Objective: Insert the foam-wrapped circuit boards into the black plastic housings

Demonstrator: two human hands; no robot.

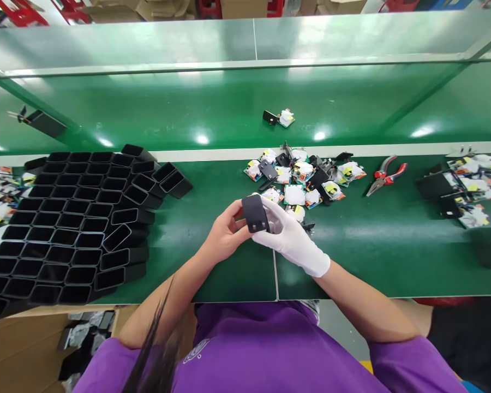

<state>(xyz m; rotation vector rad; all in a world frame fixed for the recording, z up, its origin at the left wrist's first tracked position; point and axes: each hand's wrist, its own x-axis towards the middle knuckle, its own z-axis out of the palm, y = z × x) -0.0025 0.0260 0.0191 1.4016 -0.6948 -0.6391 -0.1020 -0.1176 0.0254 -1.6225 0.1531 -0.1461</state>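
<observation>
Between my two hands, above the front middle of the green bench, is a black plastic housing (254,213) with small slots or holes at its lower end. My bare left hand (225,232) grips its left side. Wearing a white glove, my right hand (288,232) holds it from the right, and part of the housing is hidden behind the fingers. Just beyond my right hand lies a heap of small circuit boards (294,195) with white and yellow parts and black pieces among them.
Rows of open black housings (65,234) cover the bench's left side. Pliers with red handles (387,176) lie right of the heap. More circuit boards (474,180) sit at the far right. One board (286,117) rests behind the white strip. A cardboard box (24,349) stands below, left.
</observation>
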